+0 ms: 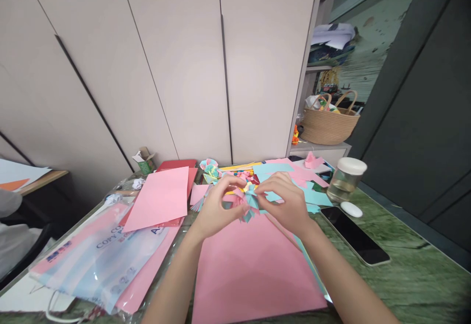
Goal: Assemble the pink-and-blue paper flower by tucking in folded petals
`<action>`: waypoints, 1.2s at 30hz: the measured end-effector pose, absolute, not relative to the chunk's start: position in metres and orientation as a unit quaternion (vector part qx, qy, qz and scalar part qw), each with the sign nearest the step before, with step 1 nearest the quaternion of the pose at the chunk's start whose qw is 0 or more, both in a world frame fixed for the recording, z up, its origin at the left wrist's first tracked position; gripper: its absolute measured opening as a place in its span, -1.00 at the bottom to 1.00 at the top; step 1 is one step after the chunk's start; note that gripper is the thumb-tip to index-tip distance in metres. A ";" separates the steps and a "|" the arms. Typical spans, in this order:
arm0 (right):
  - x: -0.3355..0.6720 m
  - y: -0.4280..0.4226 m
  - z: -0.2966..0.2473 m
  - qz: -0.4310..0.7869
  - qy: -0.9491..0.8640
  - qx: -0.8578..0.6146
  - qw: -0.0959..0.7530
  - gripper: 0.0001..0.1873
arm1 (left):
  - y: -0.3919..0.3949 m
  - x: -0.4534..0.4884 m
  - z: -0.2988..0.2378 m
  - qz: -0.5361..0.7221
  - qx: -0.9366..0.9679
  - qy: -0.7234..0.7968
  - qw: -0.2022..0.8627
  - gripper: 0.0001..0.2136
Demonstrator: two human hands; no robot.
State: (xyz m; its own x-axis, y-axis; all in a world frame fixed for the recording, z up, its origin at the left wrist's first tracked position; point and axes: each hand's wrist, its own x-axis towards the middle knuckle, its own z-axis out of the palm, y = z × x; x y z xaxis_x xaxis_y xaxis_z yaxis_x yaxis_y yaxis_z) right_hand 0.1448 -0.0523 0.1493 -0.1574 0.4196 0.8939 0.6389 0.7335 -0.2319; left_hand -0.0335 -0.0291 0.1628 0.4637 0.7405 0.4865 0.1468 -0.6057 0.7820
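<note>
Folded paper piece [247,201], pink and teal, pleated and spiky-edged, held at frame centre just above the table. Left hand [217,206] curled, fingertips pinching its left side; right hand [289,201] curled, fingertips pinching its right side. Directly below: large flat pink sheet [253,270], matte, roughly square, running to the lower edge. Left of centre: smaller pink sheet [160,197] lying tilted over a red sheet [176,165]. Lower left: glossy plastic copy-paper wrapper [99,260], crinkled, pink and blue print. Behind the hands: loose teal and pink paper scraps [294,172]. Right of centre: clear round jar [346,179] with white lid, white oval pebble-like object [351,209] just beside it, black phone [355,235] flat on green marbled tabletop [412,270]. Upper right: woven basket [327,122] with handles on a shelf.
</note>
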 end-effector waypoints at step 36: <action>0.136 -0.061 0.151 -0.111 -0.676 -0.436 0.583 -0.91 | -0.056 -0.012 0.161 0.511 0.765 0.357 0.166 -0.53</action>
State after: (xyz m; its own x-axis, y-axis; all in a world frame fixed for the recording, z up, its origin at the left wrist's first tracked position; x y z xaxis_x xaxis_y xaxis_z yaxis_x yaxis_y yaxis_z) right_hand 0.1363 -0.0614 0.1511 0.0613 0.4606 0.8855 0.7194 0.5946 -0.3591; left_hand -0.0124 -0.0562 0.1609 0.2240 0.7144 0.6629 0.3761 -0.6908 0.6175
